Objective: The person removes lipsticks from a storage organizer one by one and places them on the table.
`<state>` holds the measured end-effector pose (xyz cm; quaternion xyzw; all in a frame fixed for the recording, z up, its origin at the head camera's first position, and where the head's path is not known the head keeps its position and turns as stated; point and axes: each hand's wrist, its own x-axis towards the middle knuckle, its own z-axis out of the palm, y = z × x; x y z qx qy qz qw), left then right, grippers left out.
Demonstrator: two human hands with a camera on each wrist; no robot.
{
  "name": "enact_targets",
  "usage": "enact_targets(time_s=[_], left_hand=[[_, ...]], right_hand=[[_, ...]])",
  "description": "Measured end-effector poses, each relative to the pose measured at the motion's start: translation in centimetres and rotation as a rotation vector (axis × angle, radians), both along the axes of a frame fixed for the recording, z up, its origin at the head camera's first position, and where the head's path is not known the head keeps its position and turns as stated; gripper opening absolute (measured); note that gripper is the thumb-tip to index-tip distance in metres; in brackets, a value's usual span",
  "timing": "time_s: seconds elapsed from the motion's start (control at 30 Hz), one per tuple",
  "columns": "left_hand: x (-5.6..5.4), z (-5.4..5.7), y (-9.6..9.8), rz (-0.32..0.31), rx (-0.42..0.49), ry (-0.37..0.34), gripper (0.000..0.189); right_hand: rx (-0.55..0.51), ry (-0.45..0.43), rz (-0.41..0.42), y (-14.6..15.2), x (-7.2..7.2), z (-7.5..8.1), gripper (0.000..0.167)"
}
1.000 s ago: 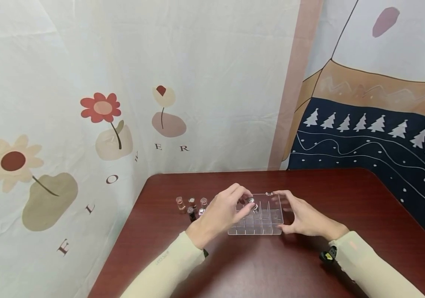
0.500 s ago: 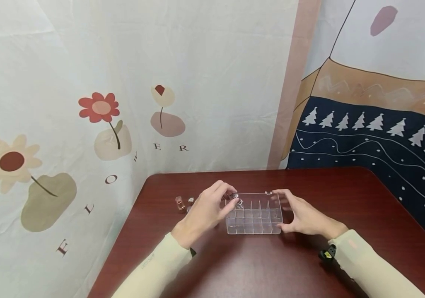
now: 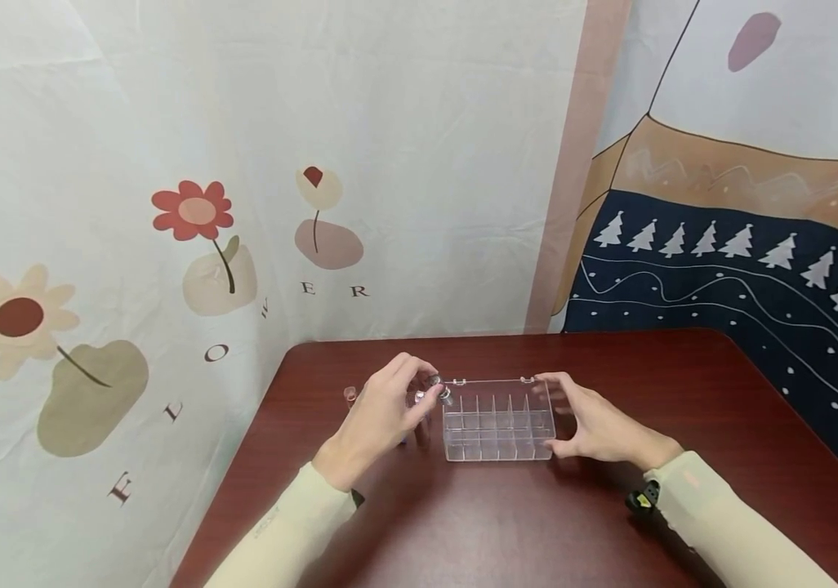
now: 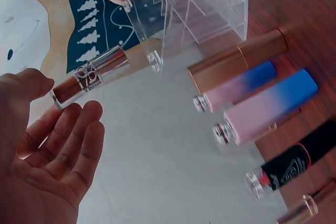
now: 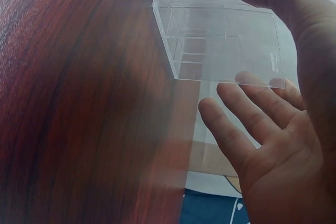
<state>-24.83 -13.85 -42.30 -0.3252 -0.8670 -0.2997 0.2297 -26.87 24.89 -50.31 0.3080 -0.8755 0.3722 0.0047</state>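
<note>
My left hand [image 3: 382,408] pinches a lipstick [image 4: 90,77] by one end between thumb and fingertips, raised beside the left edge of a clear divided organizer box [image 3: 498,449]. The lipstick has a clear end, a brownish section and a silver band with raised letters; the left wrist view shows it most fully. At the box's right side, my right hand [image 3: 595,420] holds it, thumb at the front corner and fingers at the back corner. Seen from the right wrist, the thumb lies over the clear wall and the fingertips meet its edge.
Several lipsticks stand left of the box, partly hidden behind my left hand in the head view: a rose-gold one [image 4: 239,61], two pink-and-blue ones [image 4: 270,106] and a black one [image 4: 302,158]. All are on the dark red wooden table [image 3: 500,531]. Printed cloth [image 3: 419,163] hangs behind.
My left hand has moved left with the lipstick, from over the box's compartments to its left edge. The right hand has stayed at the box's right side.
</note>
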Motion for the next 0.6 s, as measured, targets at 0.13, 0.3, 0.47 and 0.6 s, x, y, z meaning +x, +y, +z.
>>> enact_targets(time_s=[0.13, 0.3, 0.47, 0.6], left_hand=[[0.0, 0.1, -0.8, 0.018, 0.006, 0.012, 0.014], [0.1, 0.1, -1.8, 0.043, 0.015, 0.046, 0.017], [0.1, 0.1, -2.7, 0.047, 0.024, 0.100, 0.019], [0.1, -0.1, -3.4, 0.063, 0.021, 0.127, 0.020]], right_hand=[[0.003, 0.006, 0.003, 0.0, -0.1, 0.0, 0.101], [-0.003, 0.009, 0.009, 0.0, -0.2, 0.0, 0.101], [0.005, 0.001, 0.001, 0.0, -0.1, -0.2, 0.102], [0.006, -0.011, -0.008, 0.1, -0.1, -0.3, 0.103]])
